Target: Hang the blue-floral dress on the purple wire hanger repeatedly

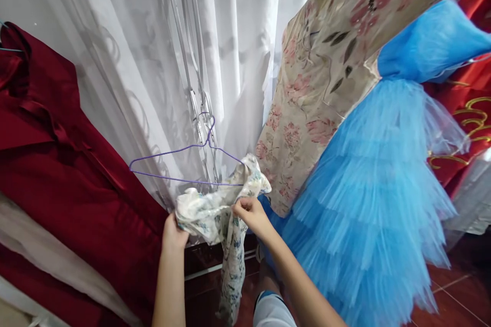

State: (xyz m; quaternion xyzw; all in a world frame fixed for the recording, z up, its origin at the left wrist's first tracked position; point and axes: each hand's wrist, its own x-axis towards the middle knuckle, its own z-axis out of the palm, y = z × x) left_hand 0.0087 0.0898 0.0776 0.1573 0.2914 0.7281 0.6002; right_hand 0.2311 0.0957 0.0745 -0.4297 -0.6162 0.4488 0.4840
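Observation:
A white garment with a small blue floral print [233, 260] hangs partly on a purple wire hanger [169, 152]. Its one shoulder covers the hanger's right arm, while the left arm of the hanger is bare. My left hand [174, 232] grips the garment's left part from below, with the fingertips hidden behind the cloth. My right hand [249, 212] pinches the cloth near the middle, just under the right shoulder. The hanger's hook is caught among clear hanging strips [194, 81]. The lower part of the garment drops straight down toward the floor.
To the left hangs a dark red garment [88, 178]. On the right are a beige floral dress [303, 96], a blue tiered tulle dress [364, 204] and a red garment with gold trim [471, 96]. White curtains [238, 25] cover the back. Red tiles [456, 291] form the floor.

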